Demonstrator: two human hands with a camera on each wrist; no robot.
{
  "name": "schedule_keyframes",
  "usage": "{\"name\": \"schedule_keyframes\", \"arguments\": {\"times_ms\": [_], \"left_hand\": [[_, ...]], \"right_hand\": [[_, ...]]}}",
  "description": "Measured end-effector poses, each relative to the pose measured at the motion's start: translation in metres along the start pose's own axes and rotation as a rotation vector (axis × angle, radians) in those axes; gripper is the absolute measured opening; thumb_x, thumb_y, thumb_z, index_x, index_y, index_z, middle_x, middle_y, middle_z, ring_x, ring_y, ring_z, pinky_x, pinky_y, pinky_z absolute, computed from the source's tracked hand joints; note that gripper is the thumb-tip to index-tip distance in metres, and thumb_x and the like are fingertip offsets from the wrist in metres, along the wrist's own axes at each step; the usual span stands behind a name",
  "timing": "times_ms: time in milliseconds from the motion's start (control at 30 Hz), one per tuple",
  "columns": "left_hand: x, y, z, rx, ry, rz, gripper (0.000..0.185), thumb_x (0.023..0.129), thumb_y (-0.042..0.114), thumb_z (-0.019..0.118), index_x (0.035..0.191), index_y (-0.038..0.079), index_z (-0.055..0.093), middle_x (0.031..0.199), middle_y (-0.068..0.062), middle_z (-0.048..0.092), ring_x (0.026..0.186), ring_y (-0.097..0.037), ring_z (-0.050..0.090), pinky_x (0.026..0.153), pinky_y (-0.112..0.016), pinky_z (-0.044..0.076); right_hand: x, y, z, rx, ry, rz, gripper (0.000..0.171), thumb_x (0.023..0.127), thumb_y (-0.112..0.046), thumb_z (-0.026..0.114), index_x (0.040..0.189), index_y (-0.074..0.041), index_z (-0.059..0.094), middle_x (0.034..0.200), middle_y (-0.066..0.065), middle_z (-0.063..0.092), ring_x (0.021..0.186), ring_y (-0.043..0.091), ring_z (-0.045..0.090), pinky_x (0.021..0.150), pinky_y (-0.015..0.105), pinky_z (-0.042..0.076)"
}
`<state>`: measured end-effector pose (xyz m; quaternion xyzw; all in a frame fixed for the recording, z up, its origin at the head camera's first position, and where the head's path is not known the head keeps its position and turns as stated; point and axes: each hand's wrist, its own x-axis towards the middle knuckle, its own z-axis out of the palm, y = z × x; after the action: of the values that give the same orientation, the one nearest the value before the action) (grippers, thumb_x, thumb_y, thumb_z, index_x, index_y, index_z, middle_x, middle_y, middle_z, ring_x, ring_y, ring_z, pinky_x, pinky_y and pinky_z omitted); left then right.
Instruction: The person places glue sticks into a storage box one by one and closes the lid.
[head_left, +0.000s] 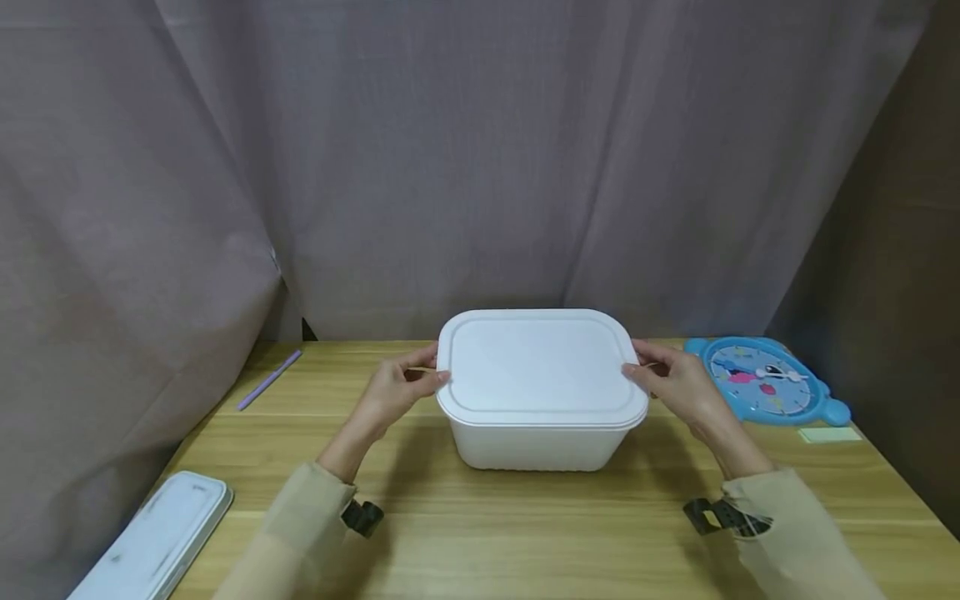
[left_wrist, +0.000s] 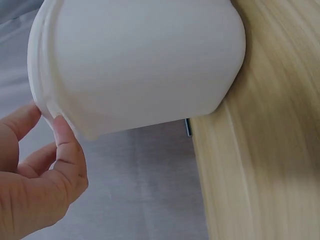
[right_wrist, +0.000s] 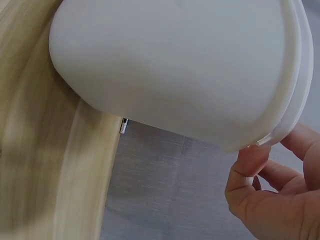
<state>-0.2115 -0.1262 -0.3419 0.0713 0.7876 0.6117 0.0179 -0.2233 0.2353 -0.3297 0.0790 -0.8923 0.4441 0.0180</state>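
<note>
A white plastic storage box [head_left: 536,448] stands on the wooden table with a white lid [head_left: 536,367] on top. My left hand [head_left: 401,387] pinches the rim at the lid's left side, thumb above and fingers below. On the opposite side my right hand [head_left: 675,383] pinches the rim in the same way. In the left wrist view, the left thumb and index finger [left_wrist: 65,135] meet the rim's edge. The right wrist view shows the right fingers [right_wrist: 250,165] under the rim at the lid's corner. What the box contains is hidden.
A blue toy clock [head_left: 768,379] lies at the right, with pale green sticky notes [head_left: 829,435] in front of it. To the left are a purple pen [head_left: 270,379] and a worn white tin case [head_left: 157,533]. A grey curtain [head_left: 480,167] hangs behind the table.
</note>
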Motion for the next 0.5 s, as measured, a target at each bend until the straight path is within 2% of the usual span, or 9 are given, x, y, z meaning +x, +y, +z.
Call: {"name": "schedule_keyframes", "arguments": {"times_ms": [300, 500], "left_hand": [[0.002, -0.002, 0.004, 0.043, -0.03, -0.038, 0.05, 0.088, 0.013, 0.066, 0.135, 0.005, 0.05, 0.119, -0.017, 0.052, 0.089, -0.013, 0.06, 0.079, -0.025, 0.054], [0.002, -0.005, 0.004, 0.02, -0.038, -0.051, 0.048, 0.089, 0.011, 0.065, 0.134, 0.002, 0.051, 0.116, -0.017, 0.053, 0.09, -0.013, 0.061, 0.083, -0.028, 0.054]], "right_hand": [[0.001, 0.012, -0.001, 0.099, -0.034, 0.005, 0.053, 0.095, -0.021, 0.057, 0.137, 0.008, 0.041, 0.11, 0.022, 0.055, 0.076, -0.002, 0.054, 0.061, 0.019, 0.052], [0.001, 0.016, 0.003, 0.119, -0.049, 0.043, 0.057, 0.094, -0.026, 0.058, 0.138, 0.007, 0.04, 0.115, 0.024, 0.054, 0.081, -0.003, 0.053, 0.067, 0.017, 0.053]]}}
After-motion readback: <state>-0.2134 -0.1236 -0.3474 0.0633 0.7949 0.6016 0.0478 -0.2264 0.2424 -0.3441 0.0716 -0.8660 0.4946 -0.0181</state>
